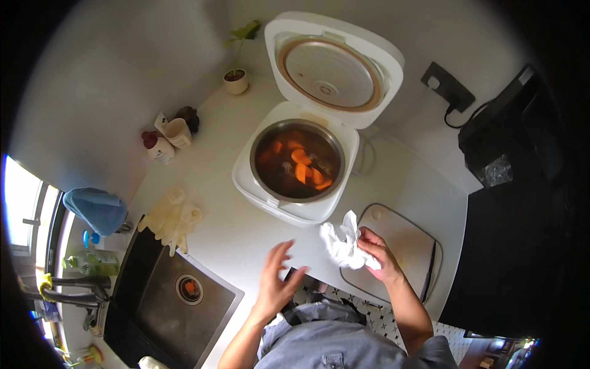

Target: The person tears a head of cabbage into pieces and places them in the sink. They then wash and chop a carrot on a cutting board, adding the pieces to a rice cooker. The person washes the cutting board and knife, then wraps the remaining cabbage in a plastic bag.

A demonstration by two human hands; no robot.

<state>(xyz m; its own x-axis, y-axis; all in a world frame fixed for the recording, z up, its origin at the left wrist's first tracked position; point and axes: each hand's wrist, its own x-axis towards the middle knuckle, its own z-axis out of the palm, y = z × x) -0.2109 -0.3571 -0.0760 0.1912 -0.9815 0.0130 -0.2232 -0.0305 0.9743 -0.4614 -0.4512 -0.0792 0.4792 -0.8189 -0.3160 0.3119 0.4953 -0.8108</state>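
Crumpled white tissue paper [345, 244] is held in my right hand [380, 258], above the counter's front edge. My left hand [279, 279] is empty, with its fingers apart, left of the tissue. Beyond both hands stands a white rice cooker [281, 210] with its lid [329, 74] raised. Its metal inner pot [340, 152] holds dark liquid with orange carrot pieces [302, 157]. At the right, a cutting board [401, 230] lies partly behind my right hand and forearm, with a black-edged knife or second board edge along its right side.
Pale rubber gloves [173, 221] lie beside the sink [161, 300] at the left. A cup [178, 133], a pump bottle [159, 148] and a potted plant [236, 81] stand along the wall. A black appliance [516, 133] stands right, near a wall socket [447, 87].
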